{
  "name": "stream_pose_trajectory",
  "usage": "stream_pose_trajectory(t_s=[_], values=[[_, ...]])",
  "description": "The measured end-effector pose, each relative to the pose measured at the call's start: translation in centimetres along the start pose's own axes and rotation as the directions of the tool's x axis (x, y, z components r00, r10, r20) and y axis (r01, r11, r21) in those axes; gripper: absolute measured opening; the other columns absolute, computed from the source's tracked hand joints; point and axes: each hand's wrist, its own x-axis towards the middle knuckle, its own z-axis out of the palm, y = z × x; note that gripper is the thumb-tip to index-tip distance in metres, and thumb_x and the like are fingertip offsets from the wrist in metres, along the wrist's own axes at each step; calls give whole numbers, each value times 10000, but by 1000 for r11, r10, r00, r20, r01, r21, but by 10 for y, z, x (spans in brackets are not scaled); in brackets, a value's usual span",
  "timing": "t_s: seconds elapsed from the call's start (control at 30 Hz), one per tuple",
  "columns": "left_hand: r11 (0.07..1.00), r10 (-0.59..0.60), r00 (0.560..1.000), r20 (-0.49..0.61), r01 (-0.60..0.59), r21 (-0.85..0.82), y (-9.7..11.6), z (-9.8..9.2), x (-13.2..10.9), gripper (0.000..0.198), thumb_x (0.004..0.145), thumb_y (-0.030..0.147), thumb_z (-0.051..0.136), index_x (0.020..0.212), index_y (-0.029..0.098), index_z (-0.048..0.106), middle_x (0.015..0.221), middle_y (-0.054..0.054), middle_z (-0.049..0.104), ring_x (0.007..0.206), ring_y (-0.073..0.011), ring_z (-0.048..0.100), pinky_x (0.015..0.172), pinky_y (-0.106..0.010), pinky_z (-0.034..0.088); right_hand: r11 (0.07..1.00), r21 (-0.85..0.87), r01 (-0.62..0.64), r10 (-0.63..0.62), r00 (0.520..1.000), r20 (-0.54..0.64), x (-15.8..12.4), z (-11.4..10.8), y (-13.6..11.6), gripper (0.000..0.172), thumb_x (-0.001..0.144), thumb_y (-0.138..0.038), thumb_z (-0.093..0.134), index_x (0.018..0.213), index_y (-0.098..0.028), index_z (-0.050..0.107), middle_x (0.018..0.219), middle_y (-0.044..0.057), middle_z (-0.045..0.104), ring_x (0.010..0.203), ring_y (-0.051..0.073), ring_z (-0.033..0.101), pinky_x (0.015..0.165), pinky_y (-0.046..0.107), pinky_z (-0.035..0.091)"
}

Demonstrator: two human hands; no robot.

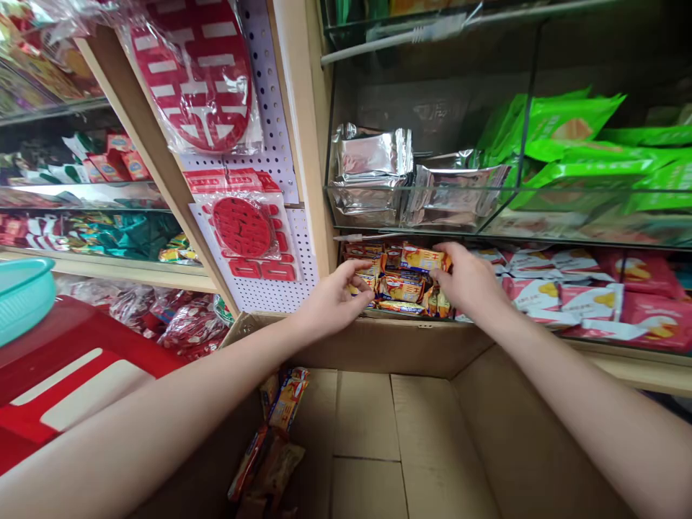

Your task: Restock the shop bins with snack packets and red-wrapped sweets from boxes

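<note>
My right hand (469, 281) pinches the right end of an orange-and-yellow snack packet (419, 258) with blue edges, on top of a pile in the low shelf bin. My left hand (338, 297) is at the left side of this pile, its thumb and fingers curved and apart, with nothing visibly gripped. Between the two hands lie several similar snack packets (401, 288). Below my arms stands an open cardboard box (367, 418), with a few more of these packets (289, 396) along its left side.
Silver packets (373, 162) and green packets (573, 158) fill the shelf above. White-and-pink packets (589, 299) lie in the bins to the right. Red decorations (243, 227) hang on a pegboard. A red stool (81, 375) with a turquoise basket (24, 299) is at left.
</note>
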Motion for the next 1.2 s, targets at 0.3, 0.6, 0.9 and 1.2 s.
stream_pose_trajectory(t_s=[0.3,0.6,0.9,1.2], values=[[912,126,987,95,-153,381,6,-1,-5,221,763,264,480,923,176,605,848,-16,615,601,-92,492,548,-211,388,952,-260,164,-138,984,115,23,28,-11,319,779,-153,407,1060,-113,551,993,170,524,896,249,514,720,307,396],[899,100,980,173,-164,405,5,1,-6,228,777,261,449,883,167,627,778,-22,637,637,-119,535,575,-215,396,902,-365,232,-196,971,135,19,38,-7,367,797,-155,360,1135,-80,480,1039,171,523,957,266,446,775,357,358],[995,-66,985,159,53,87,4,-6,2,197,761,271,472,832,129,588,631,16,536,552,-77,453,522,-185,367,904,-66,423,-401,890,218,-39,-8,-62,262,819,-263,365,777,-154,600,787,108,605,781,228,515,709,348,381],[991,-77,976,206,52,125,7,-6,0,211,744,326,499,786,139,586,594,26,492,521,-67,409,465,-175,324,887,456,70,-457,-11,890,-183,88,-110,586,664,-393,593,1158,-92,503,1145,173,543,990,293,540,748,322,453]])
